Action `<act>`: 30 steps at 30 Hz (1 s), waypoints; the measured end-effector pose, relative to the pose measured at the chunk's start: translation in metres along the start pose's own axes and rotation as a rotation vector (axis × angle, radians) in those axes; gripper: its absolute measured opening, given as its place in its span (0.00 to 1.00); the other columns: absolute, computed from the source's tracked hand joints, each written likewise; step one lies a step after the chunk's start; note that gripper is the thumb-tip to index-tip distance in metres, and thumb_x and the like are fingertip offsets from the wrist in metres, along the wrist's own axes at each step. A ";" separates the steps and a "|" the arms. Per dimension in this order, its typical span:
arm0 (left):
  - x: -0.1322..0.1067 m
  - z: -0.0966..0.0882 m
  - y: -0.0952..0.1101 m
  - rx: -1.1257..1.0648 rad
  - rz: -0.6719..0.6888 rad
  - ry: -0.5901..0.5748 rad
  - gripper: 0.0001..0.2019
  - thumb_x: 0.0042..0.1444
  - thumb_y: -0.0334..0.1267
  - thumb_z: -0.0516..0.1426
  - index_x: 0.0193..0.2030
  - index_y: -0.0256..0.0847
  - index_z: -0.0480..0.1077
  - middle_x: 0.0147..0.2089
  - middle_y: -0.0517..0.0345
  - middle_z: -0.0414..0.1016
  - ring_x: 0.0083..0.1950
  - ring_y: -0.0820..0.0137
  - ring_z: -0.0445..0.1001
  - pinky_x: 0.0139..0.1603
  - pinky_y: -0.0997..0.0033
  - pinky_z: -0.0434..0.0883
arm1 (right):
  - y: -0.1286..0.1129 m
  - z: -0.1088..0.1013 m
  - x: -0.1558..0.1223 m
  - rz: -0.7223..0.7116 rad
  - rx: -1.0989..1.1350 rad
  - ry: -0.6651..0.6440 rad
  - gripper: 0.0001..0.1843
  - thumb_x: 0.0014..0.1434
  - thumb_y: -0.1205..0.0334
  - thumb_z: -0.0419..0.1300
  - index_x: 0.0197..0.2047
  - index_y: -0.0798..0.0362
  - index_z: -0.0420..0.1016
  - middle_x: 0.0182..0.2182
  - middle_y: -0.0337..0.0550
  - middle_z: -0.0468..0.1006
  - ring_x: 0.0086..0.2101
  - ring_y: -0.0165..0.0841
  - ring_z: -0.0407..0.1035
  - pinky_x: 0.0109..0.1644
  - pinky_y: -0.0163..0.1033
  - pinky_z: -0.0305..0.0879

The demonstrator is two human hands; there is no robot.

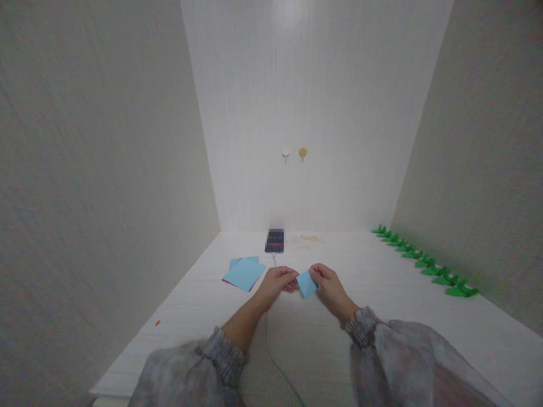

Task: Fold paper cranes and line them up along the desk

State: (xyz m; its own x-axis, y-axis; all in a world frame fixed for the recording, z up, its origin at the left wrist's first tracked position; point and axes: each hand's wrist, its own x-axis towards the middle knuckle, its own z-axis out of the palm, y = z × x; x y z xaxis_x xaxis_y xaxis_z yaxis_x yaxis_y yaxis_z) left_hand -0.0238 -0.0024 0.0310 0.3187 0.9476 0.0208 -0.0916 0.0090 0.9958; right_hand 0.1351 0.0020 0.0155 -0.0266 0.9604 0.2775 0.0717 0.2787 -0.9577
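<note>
A small folded light-blue paper (306, 284) is held between both hands just above the white table (382, 316). My left hand (278, 282) pinches its left edge with closed fingers. My right hand (327, 282) grips its right side, fingers curled over the top. A stack of light-blue paper sheets (244, 273) lies flat on the table just left of my left hand.
A row of several green folded paper pieces (424, 263) lines the right wall. A dark phone (275, 241) with a cable (275, 362) lies at the back centre. Two hooks (294, 153) hang on the back wall. A tiny red scrap (157, 323) sits near the left edge.
</note>
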 end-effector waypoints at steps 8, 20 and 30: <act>-0.005 0.000 0.001 -0.059 0.047 -0.084 0.16 0.40 0.42 0.60 0.33 0.32 0.69 0.26 0.55 0.72 0.28 0.73 0.71 0.29 0.75 0.65 | -0.001 0.001 -0.002 0.085 0.163 -0.071 0.12 0.44 0.54 0.58 0.22 0.54 0.64 0.17 0.33 0.60 0.19 0.25 0.53 0.24 0.32 0.49; -0.005 0.004 0.003 -0.134 0.042 -0.110 0.17 0.33 0.32 0.62 0.33 0.35 0.65 0.23 0.63 0.68 0.22 0.79 0.65 0.25 0.76 0.63 | -0.011 0.005 -0.007 0.097 0.231 -0.196 0.13 0.43 0.54 0.60 0.26 0.56 0.67 0.19 0.35 0.65 0.20 0.25 0.57 0.24 0.32 0.52; -0.007 0.008 0.007 -0.122 0.061 -0.146 0.14 0.33 0.33 0.62 0.30 0.35 0.64 0.21 0.63 0.67 0.21 0.78 0.65 0.25 0.77 0.61 | -0.015 0.006 -0.009 0.052 0.079 -0.176 0.13 0.41 0.54 0.62 0.23 0.55 0.65 0.17 0.33 0.63 0.19 0.23 0.55 0.21 0.30 0.51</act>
State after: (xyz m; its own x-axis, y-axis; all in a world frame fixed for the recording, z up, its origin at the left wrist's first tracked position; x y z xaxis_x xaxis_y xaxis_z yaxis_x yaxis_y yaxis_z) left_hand -0.0191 -0.0119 0.0390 0.4418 0.8913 0.1023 -0.2257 0.0000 0.9742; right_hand 0.1279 -0.0106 0.0264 -0.1991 0.9559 0.2161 -0.0012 0.2203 -0.9754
